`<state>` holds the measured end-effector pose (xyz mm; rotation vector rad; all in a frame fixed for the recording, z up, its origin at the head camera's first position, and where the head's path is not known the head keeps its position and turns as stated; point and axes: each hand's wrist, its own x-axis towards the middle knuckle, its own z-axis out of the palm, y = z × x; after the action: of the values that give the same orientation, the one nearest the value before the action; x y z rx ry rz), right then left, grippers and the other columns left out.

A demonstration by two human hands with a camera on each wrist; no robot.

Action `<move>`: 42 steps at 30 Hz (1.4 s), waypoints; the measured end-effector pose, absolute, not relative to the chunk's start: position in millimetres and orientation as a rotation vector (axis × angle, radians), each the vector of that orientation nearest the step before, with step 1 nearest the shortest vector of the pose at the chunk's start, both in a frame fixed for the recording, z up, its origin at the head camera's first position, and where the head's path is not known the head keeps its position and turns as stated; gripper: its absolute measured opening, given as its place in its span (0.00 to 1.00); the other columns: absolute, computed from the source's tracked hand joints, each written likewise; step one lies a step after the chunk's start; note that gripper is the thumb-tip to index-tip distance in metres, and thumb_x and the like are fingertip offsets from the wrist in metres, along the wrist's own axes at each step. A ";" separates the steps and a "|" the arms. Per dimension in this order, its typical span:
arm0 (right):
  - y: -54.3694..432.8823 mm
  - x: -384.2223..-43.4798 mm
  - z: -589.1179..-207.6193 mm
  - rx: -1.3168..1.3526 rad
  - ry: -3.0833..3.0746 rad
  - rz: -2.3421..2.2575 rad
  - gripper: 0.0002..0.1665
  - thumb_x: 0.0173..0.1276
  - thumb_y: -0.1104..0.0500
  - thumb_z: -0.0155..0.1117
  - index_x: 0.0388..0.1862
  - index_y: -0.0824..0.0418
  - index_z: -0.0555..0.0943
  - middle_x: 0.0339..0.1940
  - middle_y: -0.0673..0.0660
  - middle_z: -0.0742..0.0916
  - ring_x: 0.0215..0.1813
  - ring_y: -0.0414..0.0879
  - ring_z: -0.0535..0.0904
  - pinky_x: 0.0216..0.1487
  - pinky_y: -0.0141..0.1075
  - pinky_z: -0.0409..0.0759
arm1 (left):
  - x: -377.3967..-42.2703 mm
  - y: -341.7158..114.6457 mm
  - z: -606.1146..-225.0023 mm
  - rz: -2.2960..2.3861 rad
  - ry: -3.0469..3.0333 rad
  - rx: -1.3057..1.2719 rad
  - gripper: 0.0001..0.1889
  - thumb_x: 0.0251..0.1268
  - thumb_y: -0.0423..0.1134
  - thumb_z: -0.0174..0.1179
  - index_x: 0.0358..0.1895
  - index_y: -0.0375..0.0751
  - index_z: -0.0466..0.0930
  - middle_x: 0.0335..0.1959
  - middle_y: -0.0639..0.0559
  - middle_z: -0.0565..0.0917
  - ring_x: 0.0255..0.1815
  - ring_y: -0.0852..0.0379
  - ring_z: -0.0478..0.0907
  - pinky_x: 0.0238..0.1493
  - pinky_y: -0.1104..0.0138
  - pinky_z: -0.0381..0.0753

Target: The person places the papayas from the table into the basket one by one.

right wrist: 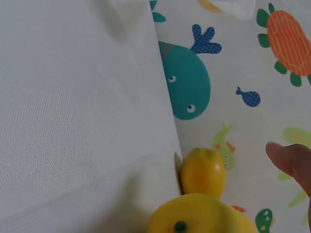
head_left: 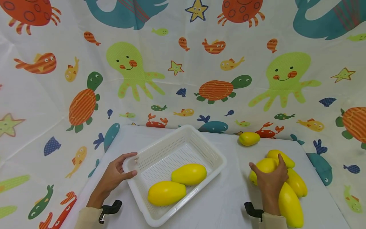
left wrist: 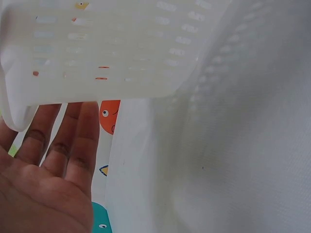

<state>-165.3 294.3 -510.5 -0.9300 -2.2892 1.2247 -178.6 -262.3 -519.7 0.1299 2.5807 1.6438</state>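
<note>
A white perforated plastic basket (head_left: 174, 148) lies askew on the table with two yellow mango-shaped fruits (head_left: 166, 193) inside. My left hand (head_left: 112, 173) grips its left corner, thumb at the near side and fingers behind the wall; the left wrist view shows those fingers (left wrist: 82, 145) partly hidden by the basket wall (left wrist: 107, 53). On the right, my right hand (head_left: 271, 176) is spread over a yellow fruit (head_left: 266, 165), thumb and a finger apart on either side of it. In the right wrist view the thumb (right wrist: 294, 162) stands away from the nearest fruit (right wrist: 201, 216).
Several more yellow fruits cluster about the right hand, including a long one (head_left: 290, 205) beside the wrist. A smaller fruit (head_left: 248, 139) lies at the table's back edge. The white table (head_left: 228, 197) backs onto a sheet printed with sea animals (head_left: 186, 60).
</note>
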 end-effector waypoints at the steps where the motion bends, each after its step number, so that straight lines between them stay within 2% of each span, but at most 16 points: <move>1: 294.5 -165.5 -510.9 -0.934 -2.296 1.231 0.69 0.63 0.52 0.82 0.90 0.51 0.44 0.87 0.68 0.58 0.83 0.70 0.52 0.85 0.70 0.54 | -178.6 -262.3 -519.7 1.643 2.584 0.127 0.36 0.66 0.46 0.75 0.77 0.60 0.72 0.80 0.52 0.72 0.68 0.53 0.79 0.66 0.66 0.82; 14: 288.3 -166.4 -520.8 -0.895 -2.361 1.239 0.68 0.64 0.51 0.81 0.90 0.52 0.47 0.86 0.67 0.61 0.81 0.69 0.55 0.84 0.70 0.55 | -178.6 -262.6 -521.0 1.634 2.585 0.108 0.36 0.66 0.46 0.75 0.77 0.61 0.72 0.80 0.52 0.72 0.69 0.49 0.79 0.66 0.64 0.82; 22: 288.1 -164.5 -524.1 -0.853 -2.384 1.317 0.68 0.63 0.55 0.81 0.90 0.52 0.45 0.87 0.66 0.60 0.79 0.68 0.58 0.83 0.70 0.58 | -180.2 -263.7 -520.9 1.626 2.596 0.099 0.35 0.66 0.47 0.75 0.76 0.62 0.73 0.80 0.55 0.72 0.68 0.58 0.79 0.67 0.65 0.81; 29: 286.5 -160.8 -528.4 -0.784 -2.418 1.372 0.68 0.64 0.59 0.80 0.90 0.54 0.44 0.87 0.68 0.59 0.81 0.69 0.58 0.84 0.69 0.57 | -179.9 -263.4 -521.6 1.622 2.600 0.108 0.36 0.66 0.46 0.75 0.76 0.61 0.73 0.81 0.53 0.71 0.69 0.56 0.79 0.67 0.66 0.81; 35: 285.6 -158.4 -527.9 -0.778 -2.441 1.374 0.68 0.63 0.60 0.80 0.90 0.54 0.44 0.87 0.68 0.59 0.81 0.69 0.58 0.84 0.70 0.57 | -179.8 -263.2 -520.9 1.626 2.596 0.107 0.35 0.66 0.47 0.75 0.76 0.62 0.73 0.81 0.54 0.71 0.68 0.62 0.78 0.68 0.69 0.79; 37: 286.1 -158.0 -528.7 -0.787 -2.446 1.382 0.68 0.63 0.60 0.80 0.90 0.54 0.44 0.88 0.68 0.59 0.81 0.69 0.58 0.83 0.70 0.57 | -179.3 -263.0 -520.2 1.629 2.593 0.115 0.35 0.67 0.46 0.74 0.76 0.61 0.73 0.81 0.54 0.71 0.69 0.61 0.78 0.67 0.70 0.79; 42: 287.5 -158.5 -534.5 -0.836 -2.512 1.396 0.71 0.62 0.57 0.81 0.90 0.52 0.41 0.88 0.68 0.58 0.79 0.70 0.59 0.82 0.71 0.59 | -178.2 -262.0 -518.1 1.628 2.593 0.115 0.36 0.67 0.46 0.74 0.77 0.60 0.72 0.81 0.52 0.70 0.71 0.51 0.78 0.68 0.67 0.80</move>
<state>-158.5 287.5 -534.5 -0.8356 -2.5121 1.3963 -178.2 -262.0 -518.1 0.1154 2.5926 1.6279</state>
